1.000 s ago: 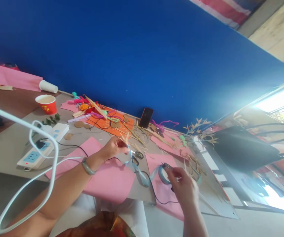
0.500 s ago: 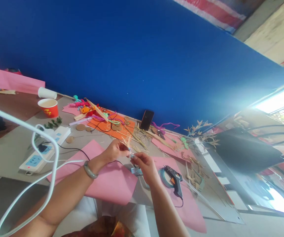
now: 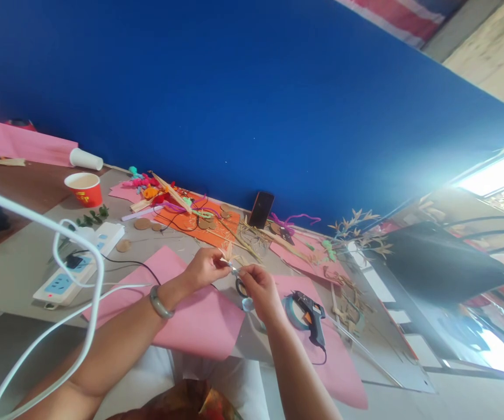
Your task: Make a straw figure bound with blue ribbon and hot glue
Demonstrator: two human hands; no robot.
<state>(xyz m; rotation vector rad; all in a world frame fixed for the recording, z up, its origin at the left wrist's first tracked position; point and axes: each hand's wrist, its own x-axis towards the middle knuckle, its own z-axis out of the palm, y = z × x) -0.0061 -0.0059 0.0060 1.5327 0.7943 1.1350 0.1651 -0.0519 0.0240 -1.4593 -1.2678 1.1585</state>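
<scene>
My left hand, with a bangle on its wrist, pinches a small straw-coloured flower of dried leaf strips that points upward from the fingertips. Thumb and finger of my right hand are pressed together at the flower's base, where a tiny pale bluish bit shows; its kind is too small to tell. Below the right fingers a black ring shape is partly hidden, with a light blue roundish thing under it. To the right lies a black glue gun on a blue tape roll.
Pink paper lies under my forearms. A white power strip and a looping white cable are at left, near a red paper cup. A phone leans on the blue panel, beside orange paper with dried stalks.
My right fingers have shifted slightly right and up at the flower's base. The black ring shape beneath them now shows more. The flower has turned a little in my left fingers.
</scene>
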